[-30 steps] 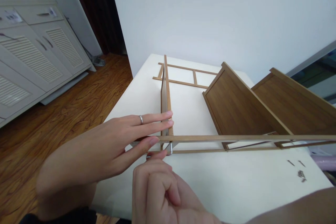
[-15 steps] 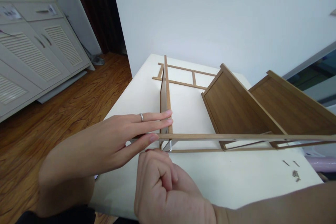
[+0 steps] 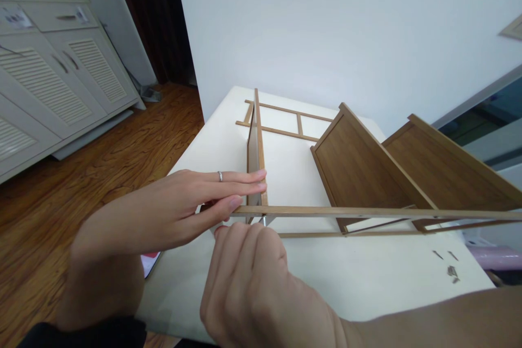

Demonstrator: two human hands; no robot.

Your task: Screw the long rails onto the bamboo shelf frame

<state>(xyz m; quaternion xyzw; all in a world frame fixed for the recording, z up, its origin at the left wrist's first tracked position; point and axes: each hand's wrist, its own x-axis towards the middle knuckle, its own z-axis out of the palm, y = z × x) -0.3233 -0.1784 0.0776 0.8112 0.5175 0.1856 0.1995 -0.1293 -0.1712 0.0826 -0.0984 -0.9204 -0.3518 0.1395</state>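
A wooden shelf frame lies on its side, its near side rail (image 3: 350, 211) running across the view. My left hand (image 3: 179, 209) grips the corner where a shelf board (image 3: 253, 147) meets that rail: fingers flat over the board's top edge, thumb against the rail. Just below this corner, my right hand (image 3: 253, 283) is closed in a fist around an Allen key (image 3: 263, 221). Only a short bit of the key's metal shows at the rail; the fist hides the rest. Two more brown shelf boards (image 3: 362, 166) stand between the rails to the right.
The frame rests on a white tabletop (image 3: 346, 283) against a white wall. Several screws (image 3: 452, 272) lie at the table's right side. A white louvred cabinet (image 3: 61, 76) stands at the left on the wooden floor (image 3: 163, 136). A pink roll (image 3: 495, 257) is beyond the right edge.
My right hand has turned at the wrist, so its back and knuckles now face up and cover more of the Allen key. My left hand keeps its place on the corner.
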